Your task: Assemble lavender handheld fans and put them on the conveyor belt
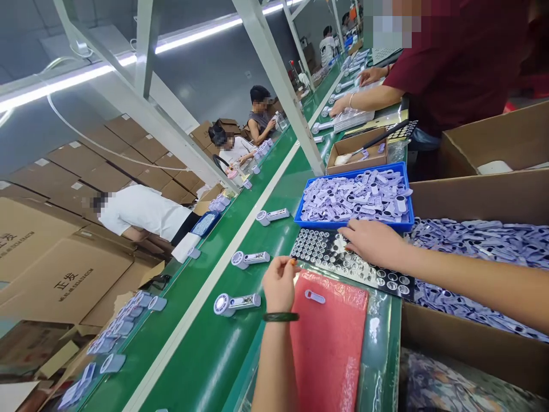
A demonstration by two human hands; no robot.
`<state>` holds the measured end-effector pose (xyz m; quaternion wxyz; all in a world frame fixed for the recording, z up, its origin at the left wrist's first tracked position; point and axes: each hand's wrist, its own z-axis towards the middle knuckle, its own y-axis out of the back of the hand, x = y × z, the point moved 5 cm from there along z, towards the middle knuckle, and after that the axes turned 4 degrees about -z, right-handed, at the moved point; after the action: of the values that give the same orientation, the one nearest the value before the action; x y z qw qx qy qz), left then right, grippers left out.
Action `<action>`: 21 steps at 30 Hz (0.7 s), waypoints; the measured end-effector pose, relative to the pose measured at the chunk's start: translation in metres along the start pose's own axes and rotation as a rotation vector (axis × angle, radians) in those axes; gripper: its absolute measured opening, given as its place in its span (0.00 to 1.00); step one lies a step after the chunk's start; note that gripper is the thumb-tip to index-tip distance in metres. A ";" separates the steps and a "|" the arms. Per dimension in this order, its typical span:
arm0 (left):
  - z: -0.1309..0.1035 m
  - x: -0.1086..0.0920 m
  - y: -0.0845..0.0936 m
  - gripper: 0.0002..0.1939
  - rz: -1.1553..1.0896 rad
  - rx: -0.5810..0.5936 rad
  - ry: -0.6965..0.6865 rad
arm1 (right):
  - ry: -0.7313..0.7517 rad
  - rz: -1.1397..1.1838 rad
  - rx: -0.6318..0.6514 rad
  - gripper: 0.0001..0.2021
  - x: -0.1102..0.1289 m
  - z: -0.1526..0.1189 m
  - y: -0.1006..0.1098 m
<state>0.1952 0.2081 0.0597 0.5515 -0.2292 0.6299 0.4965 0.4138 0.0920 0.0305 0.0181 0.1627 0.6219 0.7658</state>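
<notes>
1. Left hand point(278, 284): thumb and fingertips drawn close together at the lower left corner of the disc sheet point(319, 247); cannot tell if anything is pinched. Orange spot at the fingertips, too small to identify. Dark bangle point(281, 316) on the wrist.
2. Right hand point(372, 243): palm down, fingers bent over the disc sheet's upper edge, just beside the blue tray; cannot tell if they grip anything.
3. Disc sheet: black and white, rows of round discs, lying slantwise on the tabletop point(383, 337); right end reaches the tabletop's right edge.
4. Red mat point(334, 349): directly below the disc sheet. Single lavender piece point(315, 296) lies flat on it, near its upper left corner.
5. Blue tray point(326, 224): above the disc sheet, heaped with lavender pieces.
6. Large carton point(480, 197): along the tabletop's right edge, full of similar pieces.
7. Small box point(332, 167): beyond the tray's upper edge, has a brush with a black handle in it.
8. Green belt point(197, 355): left of the tabletop, carries a row of lavender units, round head plus handle; nearest unit point(235, 303) is left of the left hand.
9. Co-worker in maroon point(463, 63): hands over clear packaging point(354, 118) past the small box.
</notes>
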 end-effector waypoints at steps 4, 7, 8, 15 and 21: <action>-0.035 0.005 0.037 0.16 0.022 -0.010 0.026 | 0.212 0.080 -0.094 0.10 0.056 -0.030 0.000; -0.060 0.015 0.038 0.15 0.037 0.001 0.050 | 0.277 0.280 0.004 0.15 0.100 -0.042 -0.017; -0.067 0.018 0.036 0.15 0.039 0.002 0.054 | 0.261 0.330 0.047 0.14 0.109 -0.042 -0.024; -0.110 0.012 0.032 0.11 0.076 -0.039 -0.021 | 0.146 0.786 0.244 0.18 0.118 -0.040 -0.036; -0.135 -0.030 0.029 0.08 0.237 -0.140 -0.328 | -0.001 1.291 0.352 0.28 0.132 -0.069 -0.011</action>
<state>0.1167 0.0934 0.0845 0.5674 -0.1074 0.5182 0.6309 0.2686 0.0594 0.0378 -0.4705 0.5032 0.5152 0.5099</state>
